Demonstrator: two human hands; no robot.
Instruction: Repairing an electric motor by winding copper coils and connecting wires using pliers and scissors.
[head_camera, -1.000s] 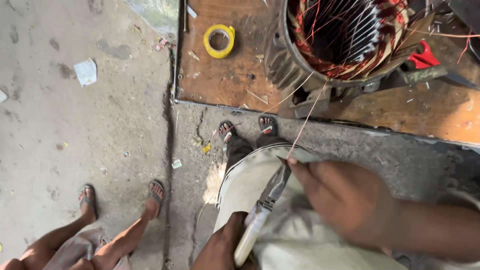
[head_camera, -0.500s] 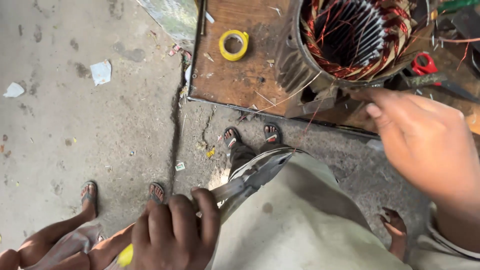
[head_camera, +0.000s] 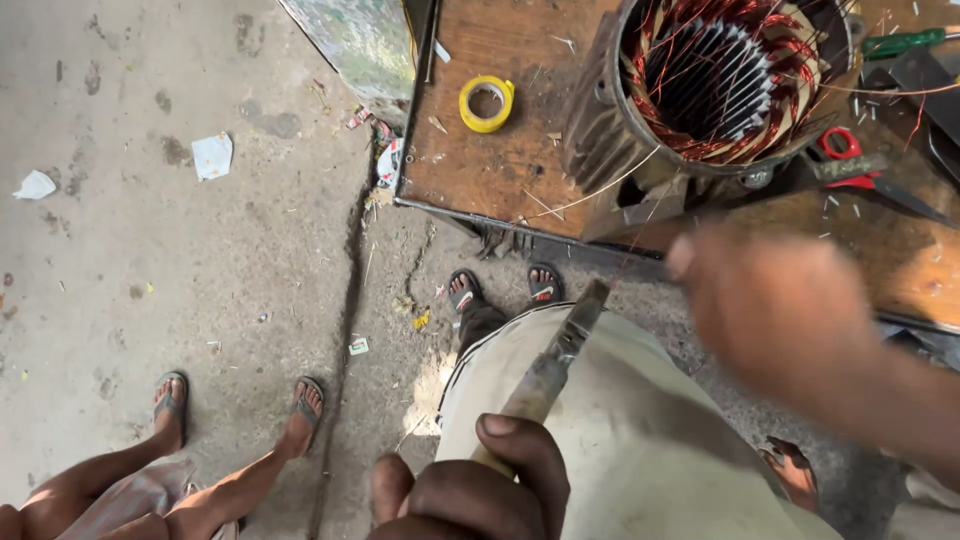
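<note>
Mid-rewinding: left hand (head_camera: 470, 490) clamped on pliers (head_camera: 550, 365), right hand (head_camera: 780, 310) blurred, grip unclear, near motor stator (head_camera: 730, 90); next, probably steadying wire.

Worn wooden counter (head_camera: 500, 170), scratched and matt; ribbed grey metal motor (head_camera: 610, 130) (glossy copper wire inside); rough concrete floor (head_camera: 150, 260).

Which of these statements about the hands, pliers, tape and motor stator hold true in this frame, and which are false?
1. The left hand grips pliers. True.
2. The tape roll lies on the floor. False: it lies on the wooden table.
3. The stator holds copper windings. True.
4. The right hand rests on the tape roll. False: it is blurred, in the air in front of the stator.
5. Red-handled scissors lie beside the stator. True.
</note>
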